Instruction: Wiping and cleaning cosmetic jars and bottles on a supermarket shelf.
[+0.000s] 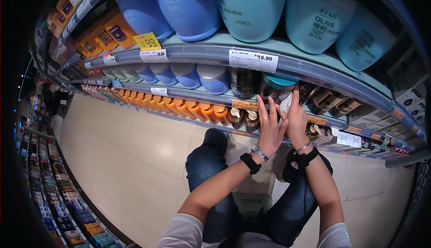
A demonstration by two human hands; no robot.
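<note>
On a lower shelf stands a dark jar with a teal lid (280, 81). My right hand (295, 120) reaches up to its right side and holds a crumpled white cloth or tissue (286, 103) near the jar. My left hand (270, 126), fingers spread, is at the shelf edge just below the jar, its fingertips near the jar's front. Whether they touch the jar cannot be told. A dark jar (242, 83) stands to the left; dark jars with gold labels (326, 100) stand to the right.
Large blue tubs (187, 8) and teal tubs (251, 10) fill the shelf above, over a projecting price rail (202, 55). Orange bottles (193, 110) and brown pump bottles (235, 118) line the bottom shelf. Another stocked shelf (50, 187) stands at the left, across the tiled floor (134, 147).
</note>
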